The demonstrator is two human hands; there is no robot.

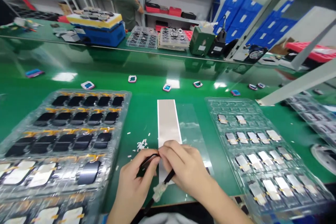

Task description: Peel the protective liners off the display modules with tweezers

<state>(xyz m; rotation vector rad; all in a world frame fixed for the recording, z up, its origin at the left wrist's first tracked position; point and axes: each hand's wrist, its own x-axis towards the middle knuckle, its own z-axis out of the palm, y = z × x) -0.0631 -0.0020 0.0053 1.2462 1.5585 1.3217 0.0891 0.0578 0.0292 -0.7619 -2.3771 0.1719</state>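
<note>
Lower centre of frame: left hand (136, 175) fingers pinch a dark display panel (148, 160); we judge it light, stiff, fragile, best edge-held; right hand (185, 168) fingers grasp a taped black rod (159, 191).

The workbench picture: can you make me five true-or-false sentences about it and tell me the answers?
1. The left hand and the right hand are close together. True.
2. The left hand lies flat with nothing in it. False: it pinches a small dark piece.
3. Tiny white bits lie on the green tabletop. True.
4. In the picture, the white bits are right of the pale strip. False: they are left of the pale strip.
5. The clear tray on the right holds silvery pieces. True.
</note>
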